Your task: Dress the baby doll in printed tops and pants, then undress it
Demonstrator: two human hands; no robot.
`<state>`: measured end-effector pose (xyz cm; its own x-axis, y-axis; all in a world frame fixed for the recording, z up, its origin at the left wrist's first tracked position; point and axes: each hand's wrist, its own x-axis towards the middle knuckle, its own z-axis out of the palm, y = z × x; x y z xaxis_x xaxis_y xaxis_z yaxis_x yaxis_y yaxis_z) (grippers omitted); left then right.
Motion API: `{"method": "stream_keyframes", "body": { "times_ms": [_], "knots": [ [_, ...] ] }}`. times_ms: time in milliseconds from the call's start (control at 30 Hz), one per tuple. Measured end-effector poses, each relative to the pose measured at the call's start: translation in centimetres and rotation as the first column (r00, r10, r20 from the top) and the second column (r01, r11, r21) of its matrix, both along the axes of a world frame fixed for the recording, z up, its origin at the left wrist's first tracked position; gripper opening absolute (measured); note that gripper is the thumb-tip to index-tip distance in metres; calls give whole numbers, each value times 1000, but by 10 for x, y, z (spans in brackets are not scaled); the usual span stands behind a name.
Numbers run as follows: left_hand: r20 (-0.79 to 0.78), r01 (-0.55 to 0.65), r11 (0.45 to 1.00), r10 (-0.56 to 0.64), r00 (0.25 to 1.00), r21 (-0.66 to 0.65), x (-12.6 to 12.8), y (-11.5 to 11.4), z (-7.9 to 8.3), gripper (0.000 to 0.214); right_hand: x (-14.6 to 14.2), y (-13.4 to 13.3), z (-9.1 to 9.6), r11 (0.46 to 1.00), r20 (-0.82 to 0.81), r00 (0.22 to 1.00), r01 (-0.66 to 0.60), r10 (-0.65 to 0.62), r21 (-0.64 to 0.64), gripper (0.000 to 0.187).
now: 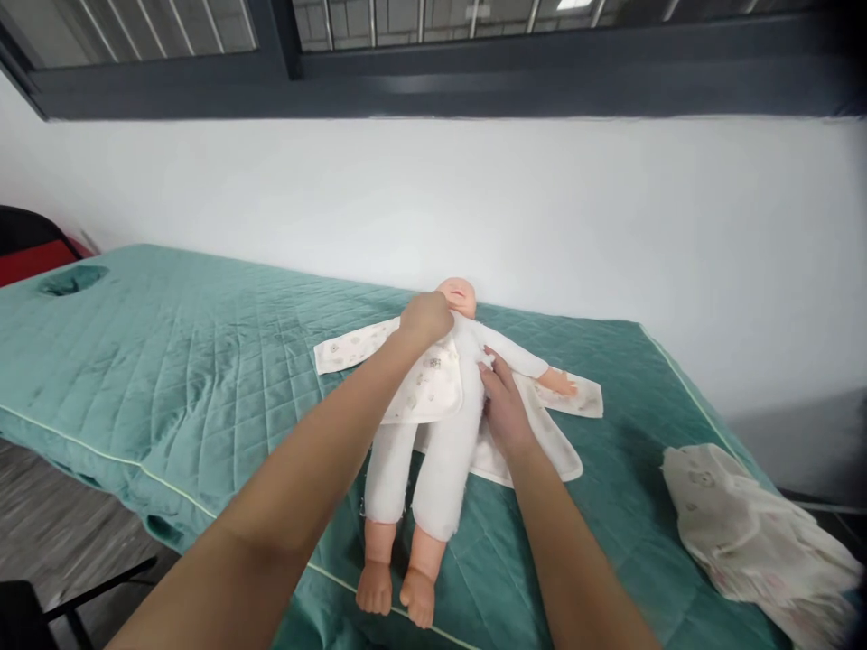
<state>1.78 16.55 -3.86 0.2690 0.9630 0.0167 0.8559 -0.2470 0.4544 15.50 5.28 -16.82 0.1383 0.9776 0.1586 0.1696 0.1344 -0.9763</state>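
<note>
A baby doll with a white fabric body lies on its back, feet towards me. Under it a white printed baby shirt is spread open, with its left front panel folded over the torso. My left hand is closed at the doll's shoulder, by the shirt's upper edge; its fingertips are hidden. At the doll's right-hand side in the picture, my right hand grips the white body below the armpit. The doll's arm on that side lies bare of the shirt, above the outspread sleeve. No doll hand shows at the left sleeve's end.
A green quilted cover lies over the bed, which has a face hole at the far left. Crumpled printed cloth lies at the right edge. Behind are a white wall and a dark window frame.
</note>
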Motion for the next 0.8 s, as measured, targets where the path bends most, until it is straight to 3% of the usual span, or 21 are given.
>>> {"method": "stream_keyframes", "body": {
  "times_ms": [133, 267, 400, 500, 567, 633, 700, 800],
  "knots": [
    [69, 128, 991, -130, 989, 37, 5, 21, 5, 30, -6, -1, 12, 1000, -257, 966, 3, -8, -20, 75],
    [173, 152, 975, -180, 968, 163, 11, 11, -6, 33, -8, -1, 23, 998, -350, 936, -41, 23, -43, 69],
    [352, 1, 982, -69, 934, 188, -1, -31, -19, 20, -7, -3, 26, 997, -420, 906, -64, 43, -36, 66],
    [566, -45, 989, -42, 823, 140, -27, -67, -28, 21, -8, -4, 25, 998, -419, 907, -56, 50, -2, 59],
    [622, -142, 972, -4, 783, 186, -46, -89, -37, 21, -9, -4, 22, 999, -408, 912, -49, 51, 14, 53],
    [612, -237, 947, 56, 789, 219, -63, -109, -48, 21, -9, -4, 20, 999, -405, 914, -33, 36, 16, 49],
    [565, -214, 957, 68, 822, 196, -74, -129, -56, 25, -9, -4, 19, 1000, -402, 915, -6, 7, 3, 48],
    [480, -64, 980, -34, 877, 186, -83, -154, -59, 30, -10, -4, 18, 999, -376, 926, 33, -31, -2, 52]
  ]
}}
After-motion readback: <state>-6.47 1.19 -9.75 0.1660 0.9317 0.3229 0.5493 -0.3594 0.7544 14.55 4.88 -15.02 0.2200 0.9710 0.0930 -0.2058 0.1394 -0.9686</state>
